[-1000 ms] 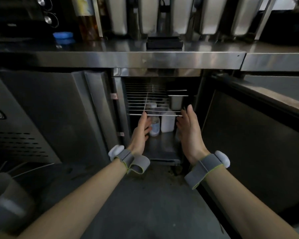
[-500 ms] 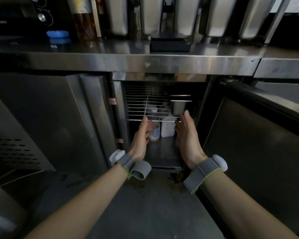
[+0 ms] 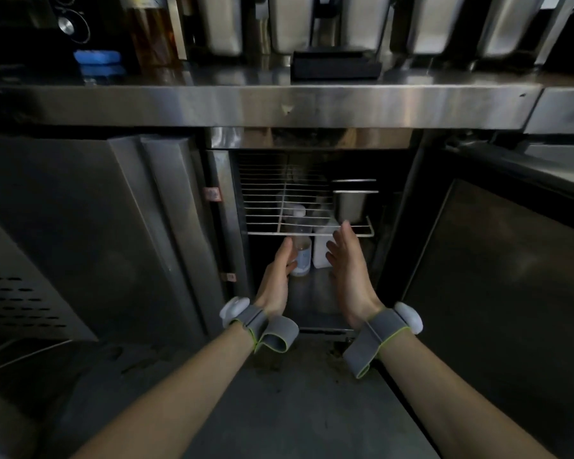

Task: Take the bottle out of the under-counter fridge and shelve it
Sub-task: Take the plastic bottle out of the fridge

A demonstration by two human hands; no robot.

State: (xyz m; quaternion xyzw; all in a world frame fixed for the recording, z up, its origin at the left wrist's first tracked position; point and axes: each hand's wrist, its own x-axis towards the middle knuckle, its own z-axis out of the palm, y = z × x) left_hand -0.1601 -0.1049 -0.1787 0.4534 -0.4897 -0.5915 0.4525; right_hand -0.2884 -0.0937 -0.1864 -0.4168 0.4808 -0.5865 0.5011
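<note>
Saw pale print on the bottle [image 3: 302,256], too blurred to read. Found the bottle standing on the fridge floor [image 3: 315,296] under the wire shelf [image 3: 272,207], just beyond the left hand [image 3: 276,276], fingertips touching its side, fingers loosely spread. Held the right hand [image 3: 348,270] open, empty, just right of it, before a white jug [image 3: 320,253].

We can read no words, brands or numbers here. The bottle [image 3: 303,256] bears a pale label whose print is too blurred to make out.
</note>
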